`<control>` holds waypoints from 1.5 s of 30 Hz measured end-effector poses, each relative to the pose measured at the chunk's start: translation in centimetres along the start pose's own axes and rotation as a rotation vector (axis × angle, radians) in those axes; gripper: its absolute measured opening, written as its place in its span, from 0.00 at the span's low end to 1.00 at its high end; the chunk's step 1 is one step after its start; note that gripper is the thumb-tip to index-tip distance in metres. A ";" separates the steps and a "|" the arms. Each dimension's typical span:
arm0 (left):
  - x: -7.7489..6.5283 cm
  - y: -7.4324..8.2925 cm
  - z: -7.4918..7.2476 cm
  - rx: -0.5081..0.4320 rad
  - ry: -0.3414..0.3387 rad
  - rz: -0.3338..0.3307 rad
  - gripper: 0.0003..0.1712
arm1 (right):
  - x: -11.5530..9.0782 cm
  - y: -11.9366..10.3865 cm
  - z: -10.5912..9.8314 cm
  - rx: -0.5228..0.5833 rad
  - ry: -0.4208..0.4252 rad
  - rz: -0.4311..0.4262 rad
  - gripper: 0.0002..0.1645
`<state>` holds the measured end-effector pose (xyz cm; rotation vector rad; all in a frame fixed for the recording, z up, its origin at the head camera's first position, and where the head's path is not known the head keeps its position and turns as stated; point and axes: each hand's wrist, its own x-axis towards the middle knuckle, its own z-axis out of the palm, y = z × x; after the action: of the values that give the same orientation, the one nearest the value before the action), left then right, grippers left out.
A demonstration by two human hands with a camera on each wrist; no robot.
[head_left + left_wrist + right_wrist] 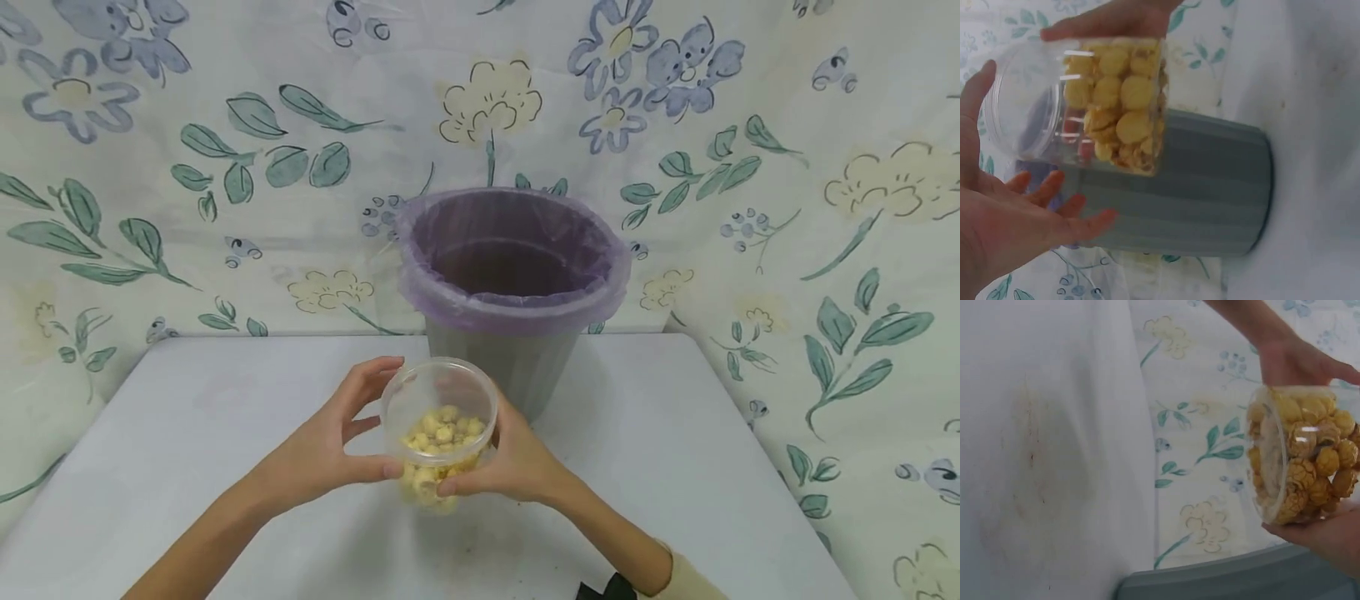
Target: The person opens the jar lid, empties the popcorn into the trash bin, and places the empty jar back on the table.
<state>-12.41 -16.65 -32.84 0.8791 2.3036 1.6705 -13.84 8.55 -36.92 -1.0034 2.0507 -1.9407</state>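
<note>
One right hand (pixel 521 462) grips one tub (pixel 437 459); one left hand (pixel 326 448) spreads loosely beside it.

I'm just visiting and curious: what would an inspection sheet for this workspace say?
Surface: flat white tabletop with small dark specks.
Job's things: clear round plastic tub, off the tabletop, partly filled with round yellow popcorn-like pieces; behind it, grey ribbed bin lined with purple plastic bag.
Clutter: unidentified black item cut off at the head view's lower edge.
Grip: right hand holds the tub; left hand has fingers spread beside it, contact unclear.
Cables: nothing seen.
Surroundings: white floral-print sheet behind and at the sides.
</note>
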 end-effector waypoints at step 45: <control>-0.2 0.9 6.1 -0.022 0.182 -0.014 0.62 | -2.3 0.0 0.3 0.003 -0.054 -0.044 0.63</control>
<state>-9.14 -11.60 -34.24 0.7323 2.3939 1.8361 -11.95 9.58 -37.69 -1.0964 2.0131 -1.9147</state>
